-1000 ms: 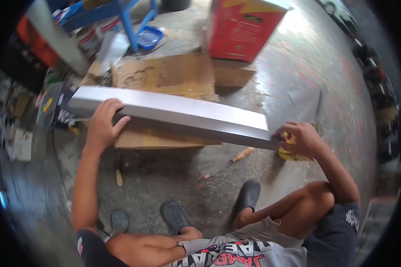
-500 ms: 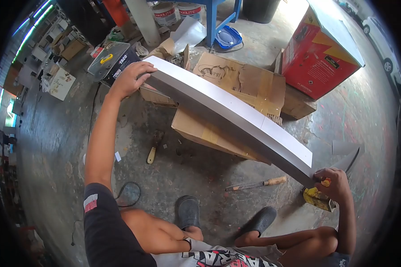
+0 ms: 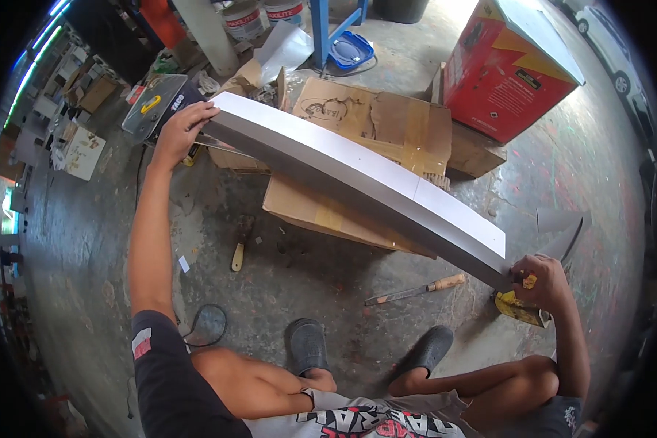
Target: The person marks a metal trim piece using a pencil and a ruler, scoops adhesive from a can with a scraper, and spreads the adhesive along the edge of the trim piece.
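Note:
A long board, white on its upper face and grey along the near side, lies slantwise over a cardboard box. At its far left end, my left hand grips the board with the fingers bent over the edge. My right hand is closed round the near right end, and a ring-like yellow and red spot shows at its fingers. A thin joint line crosses the white face toward the right. Whether the board rests on the box or is held just above it, I cannot tell.
On the floor lie a wooden-handled chisel-like tool, a scraper-like tool and a yellow box. A red box stands at the back right. A clear-lidded toolbox sits at the left, near a blue stand.
The whole view has shifted slightly, so the surroundings appear further left. Both hands keep hold of the board's ends, and its left end sits a little further left in view.

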Demonstrator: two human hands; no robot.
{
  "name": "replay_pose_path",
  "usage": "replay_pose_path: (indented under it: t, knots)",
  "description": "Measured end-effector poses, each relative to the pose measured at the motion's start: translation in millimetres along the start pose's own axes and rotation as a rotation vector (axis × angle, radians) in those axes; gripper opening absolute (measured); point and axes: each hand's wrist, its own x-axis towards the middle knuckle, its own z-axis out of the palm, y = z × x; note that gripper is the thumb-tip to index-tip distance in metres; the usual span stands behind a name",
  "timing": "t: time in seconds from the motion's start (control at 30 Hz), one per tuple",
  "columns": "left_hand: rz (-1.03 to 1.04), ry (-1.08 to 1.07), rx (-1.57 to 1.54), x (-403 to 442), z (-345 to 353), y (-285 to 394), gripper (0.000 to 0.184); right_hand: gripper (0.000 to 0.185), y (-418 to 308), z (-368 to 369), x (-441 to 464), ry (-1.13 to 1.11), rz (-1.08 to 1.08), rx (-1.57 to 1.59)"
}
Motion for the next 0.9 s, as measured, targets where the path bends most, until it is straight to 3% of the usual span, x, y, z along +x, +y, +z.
replay_pose_path:
  t: [0.37, 0.9]
  knots:
    - [0.007, -0.004, 0.017, 1.7, 2.9, -4.8, 0.030, 0.031, -4.7, -7.1, 1.0, -0.030, -0.023, 0.018]
    - [0.043, -0.007, 0.092, 5.5, -1.4, 11.3, 0.032, 0.034, -7.5, -15.0, 7.7, -0.134, 0.135, 0.172]
